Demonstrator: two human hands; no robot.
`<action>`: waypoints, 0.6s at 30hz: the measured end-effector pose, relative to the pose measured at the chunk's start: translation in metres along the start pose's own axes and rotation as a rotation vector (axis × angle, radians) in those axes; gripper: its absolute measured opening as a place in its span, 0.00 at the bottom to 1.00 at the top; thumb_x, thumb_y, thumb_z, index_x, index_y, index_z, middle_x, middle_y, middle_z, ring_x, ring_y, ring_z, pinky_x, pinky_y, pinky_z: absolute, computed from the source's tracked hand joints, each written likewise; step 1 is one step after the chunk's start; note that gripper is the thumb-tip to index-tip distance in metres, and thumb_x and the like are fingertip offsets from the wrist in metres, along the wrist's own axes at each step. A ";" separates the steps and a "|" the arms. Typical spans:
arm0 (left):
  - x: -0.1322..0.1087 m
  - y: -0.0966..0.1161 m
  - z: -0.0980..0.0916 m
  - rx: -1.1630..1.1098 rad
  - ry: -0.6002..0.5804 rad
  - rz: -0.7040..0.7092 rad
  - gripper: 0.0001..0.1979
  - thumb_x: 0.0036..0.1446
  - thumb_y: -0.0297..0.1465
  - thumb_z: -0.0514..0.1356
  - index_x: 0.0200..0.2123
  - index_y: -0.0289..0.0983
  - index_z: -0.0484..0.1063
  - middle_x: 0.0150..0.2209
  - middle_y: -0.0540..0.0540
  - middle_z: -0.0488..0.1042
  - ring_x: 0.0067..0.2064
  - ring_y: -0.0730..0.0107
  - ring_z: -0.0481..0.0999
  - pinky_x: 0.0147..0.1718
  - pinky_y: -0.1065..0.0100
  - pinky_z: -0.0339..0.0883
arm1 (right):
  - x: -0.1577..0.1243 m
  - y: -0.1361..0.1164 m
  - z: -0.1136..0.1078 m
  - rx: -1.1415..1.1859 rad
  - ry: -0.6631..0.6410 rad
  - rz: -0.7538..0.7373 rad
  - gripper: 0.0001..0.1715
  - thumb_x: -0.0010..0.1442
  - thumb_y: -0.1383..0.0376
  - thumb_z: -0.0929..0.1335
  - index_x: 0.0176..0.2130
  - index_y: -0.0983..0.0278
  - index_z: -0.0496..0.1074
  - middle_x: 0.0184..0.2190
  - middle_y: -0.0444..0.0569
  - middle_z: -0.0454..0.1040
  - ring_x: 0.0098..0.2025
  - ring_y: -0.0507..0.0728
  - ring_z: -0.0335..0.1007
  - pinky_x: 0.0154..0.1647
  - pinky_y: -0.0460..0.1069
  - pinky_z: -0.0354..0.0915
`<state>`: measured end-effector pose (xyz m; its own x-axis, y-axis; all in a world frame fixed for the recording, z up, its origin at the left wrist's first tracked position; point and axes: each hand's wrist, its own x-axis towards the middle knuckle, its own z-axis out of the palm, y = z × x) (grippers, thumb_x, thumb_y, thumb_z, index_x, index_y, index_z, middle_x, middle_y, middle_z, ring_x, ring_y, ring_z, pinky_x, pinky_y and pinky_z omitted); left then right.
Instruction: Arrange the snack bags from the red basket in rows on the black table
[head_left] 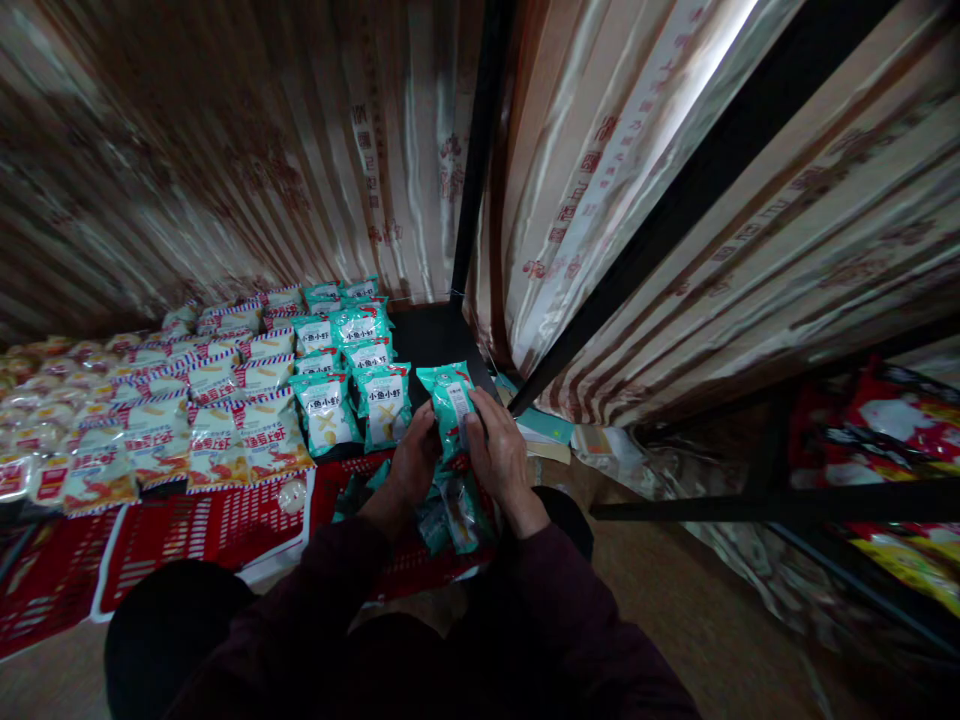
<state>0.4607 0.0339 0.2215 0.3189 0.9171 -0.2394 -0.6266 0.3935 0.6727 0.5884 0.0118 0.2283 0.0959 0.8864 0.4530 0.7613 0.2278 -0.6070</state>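
Note:
Between both hands is a teal snack bag (451,405) with a pale label panel, its top edge pointing away from me. My left hand (412,458) grips its left side, and my right hand (496,445) presses along the right side with fingers on the front. Just left of it, rows of teal snack bags (385,408) stand on a black shelf (427,338). Below my hands, more teal bags (461,512) lie loose in a red basket (405,568), partly hidden by my wrists and sleeves.
Striped snack bags with red lettering (266,435) and clear round packs (45,430) fill the shelf further left. Another red basket (214,530) stands in front. Pleated curtains (300,150) hang behind dark posts (476,150). Red and yellow packages (892,430) lie at right.

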 end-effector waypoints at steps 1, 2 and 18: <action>-0.001 0.001 0.001 0.013 0.006 -0.008 0.27 0.53 0.39 0.60 0.56 0.39 0.65 0.52 0.45 0.73 0.51 0.61 0.72 0.47 0.63 0.67 | 0.000 0.001 0.001 0.004 -0.012 0.018 0.28 0.66 0.56 0.55 0.58 0.67 0.64 0.58 0.59 0.66 0.60 0.63 0.60 0.60 0.61 0.58; -0.002 0.002 0.001 0.024 0.013 -0.013 0.27 0.53 0.39 0.60 0.56 0.39 0.64 0.52 0.44 0.73 0.50 0.61 0.73 0.46 0.64 0.67 | -0.001 0.001 0.002 0.014 -0.020 0.036 0.30 0.66 0.54 0.56 0.58 0.68 0.63 0.58 0.60 0.65 0.61 0.63 0.60 0.60 0.61 0.58; -0.002 0.014 0.011 0.288 -0.024 0.120 0.27 0.58 0.41 0.55 0.58 0.36 0.63 0.59 0.41 0.66 0.59 0.56 0.66 0.55 0.59 0.62 | 0.010 -0.002 0.003 0.332 -0.156 0.273 0.48 0.52 0.57 0.69 0.65 0.64 0.49 0.63 0.56 0.57 0.63 0.64 0.56 0.62 0.60 0.56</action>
<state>0.4593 0.0369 0.2388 0.2742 0.9526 -0.1320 -0.4343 0.2452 0.8668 0.5863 0.0209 0.2321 0.1479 0.9762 0.1590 0.4722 0.0715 -0.8786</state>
